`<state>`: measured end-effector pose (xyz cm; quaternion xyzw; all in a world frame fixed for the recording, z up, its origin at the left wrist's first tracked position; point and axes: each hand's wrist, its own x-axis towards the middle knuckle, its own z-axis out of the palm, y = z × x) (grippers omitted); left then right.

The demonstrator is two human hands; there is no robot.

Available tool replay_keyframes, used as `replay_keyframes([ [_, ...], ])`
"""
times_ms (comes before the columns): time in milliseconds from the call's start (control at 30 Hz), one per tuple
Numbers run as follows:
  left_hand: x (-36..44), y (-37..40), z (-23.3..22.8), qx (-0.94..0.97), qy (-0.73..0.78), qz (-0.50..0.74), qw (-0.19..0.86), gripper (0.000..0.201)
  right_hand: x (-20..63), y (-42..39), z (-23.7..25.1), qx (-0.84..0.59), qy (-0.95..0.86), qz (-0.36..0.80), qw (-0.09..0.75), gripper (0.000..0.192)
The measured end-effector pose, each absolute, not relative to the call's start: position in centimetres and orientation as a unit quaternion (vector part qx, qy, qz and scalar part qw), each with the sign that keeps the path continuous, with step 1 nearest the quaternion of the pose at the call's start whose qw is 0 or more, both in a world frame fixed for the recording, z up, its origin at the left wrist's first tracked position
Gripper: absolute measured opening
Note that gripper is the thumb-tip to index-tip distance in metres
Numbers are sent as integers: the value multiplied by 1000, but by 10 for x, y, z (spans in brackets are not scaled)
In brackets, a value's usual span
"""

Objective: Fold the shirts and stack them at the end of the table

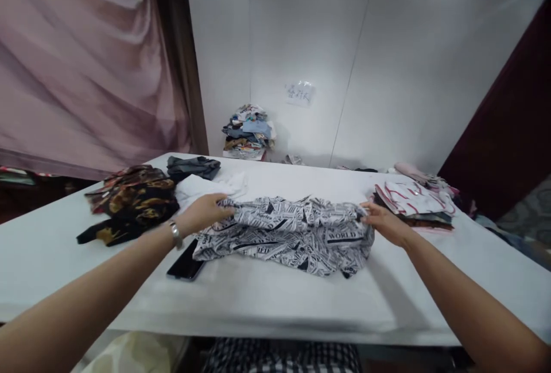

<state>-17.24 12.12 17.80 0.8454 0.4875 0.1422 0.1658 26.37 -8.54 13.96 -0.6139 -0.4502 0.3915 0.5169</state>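
A black-and-white newspaper-print garment (297,235) is stretched between my two hands over the white table (267,304). Its exact kind I cannot tell, as it is bunched and partly folded. My left hand (206,212), with a metal band at the wrist, grips its upper left end. At the upper right end, my right hand (383,221) pinches the cloth between thumb and fingers. The lower part of the garment hangs down to the tabletop. Partly under its left side lies a dark phone (187,263).
Left of the garment lie a dark patterned garment (138,201), a grey folded one (193,167) and a white cloth (193,188). A folded stack (415,201) stands at right. A tall clothes pile (248,132) is against the back wall. A pink curtain (86,57) hangs left.
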Motion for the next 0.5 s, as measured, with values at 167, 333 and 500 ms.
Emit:
replay_keyframes([
  [167,-193,92,137,869,481,-3,114,37,265,-115,102,-668,-457,453,373,54],
  [333,-201,93,132,868,496,-18,22,25,260,-117,98,-691,-483,442,306,28],
  [500,-201,109,175,816,567,55,-97,35,240,-98,140,-638,-469,393,467,27],
])
